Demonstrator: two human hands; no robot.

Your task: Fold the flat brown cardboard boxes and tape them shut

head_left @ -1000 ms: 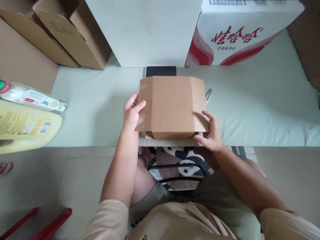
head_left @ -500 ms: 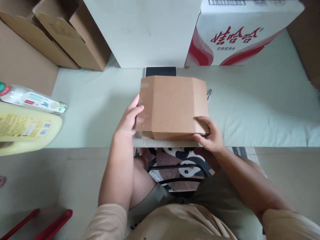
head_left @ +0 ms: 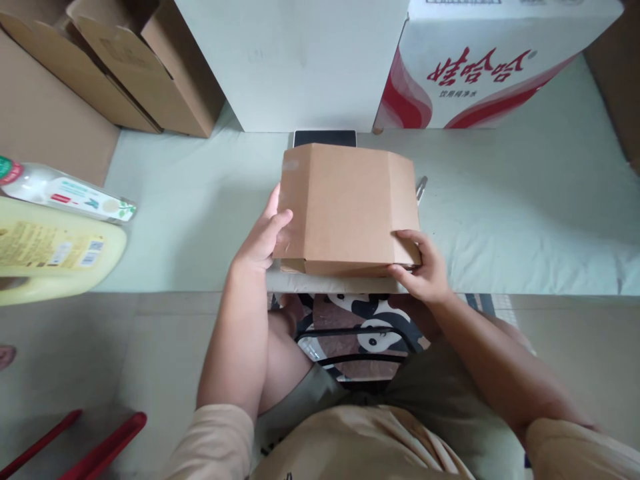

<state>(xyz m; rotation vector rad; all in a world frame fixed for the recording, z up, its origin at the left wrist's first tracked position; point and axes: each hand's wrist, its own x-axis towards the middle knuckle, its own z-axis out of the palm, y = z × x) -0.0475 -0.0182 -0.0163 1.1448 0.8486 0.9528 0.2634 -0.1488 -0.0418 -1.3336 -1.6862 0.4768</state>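
Observation:
A brown cardboard box with creased side flaps is between my hands, over the front part of the cloth-covered table. My left hand grips its left side, thumb on top of the flap and the other fingers mostly hidden behind the edge. At the near right corner my right hand has its fingers on the flap and its thumb along the front edge. Just beyond the box shows part of a dark-screened flat device. A small metallic tool lies by the right side, partly covered.
A tall white box and a white-and-red carton stand at the back. Brown cardboard boxes fill the back left. A clear bottle and a yellow jug lie at the left. The table's edge runs before my lap.
The near edge of the box has risen slightly, and the left flap stands a little further off the layer below. Both hands keep their hold. The view has shifted slightly.

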